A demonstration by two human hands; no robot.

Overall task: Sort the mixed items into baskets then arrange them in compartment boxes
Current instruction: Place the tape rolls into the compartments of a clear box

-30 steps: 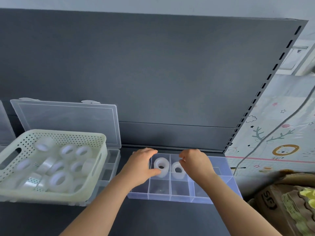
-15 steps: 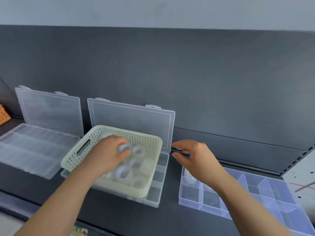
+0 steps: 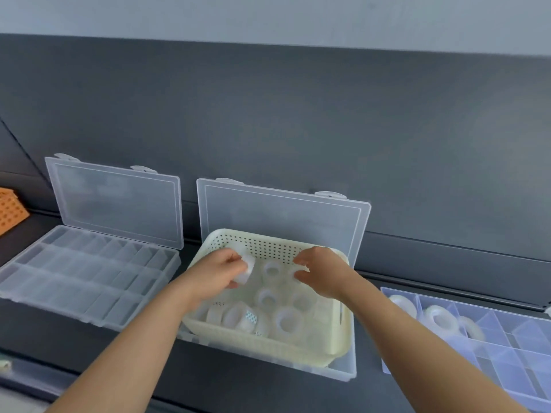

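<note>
A cream perforated basket (image 3: 337,347) holds several clear tape rolls (image 3: 289,321) and sits on an open clear compartment box (image 3: 347,372). My left hand (image 3: 213,272) is inside the basket and grips one tape roll (image 3: 247,268), lifted near the back wall. My right hand (image 3: 323,274) reaches in from the right, thumb and fingers closing around another roll (image 3: 299,271) that is mostly hidden. A bluish compartment box (image 3: 507,350) at the right has three tape rolls (image 3: 439,318) in its back compartments.
A second open clear compartment box (image 3: 80,272) lies at the left with its lid leaning on the grey back panel. An orange perforated item (image 3: 10,208) shows at the far left edge. Everything rests on a dark shelf (image 3: 125,347).
Both hands left the bluish box, where they had set rolls, and moved left into the basket. The left hand has picked up a roll; the right hand has reached one.
</note>
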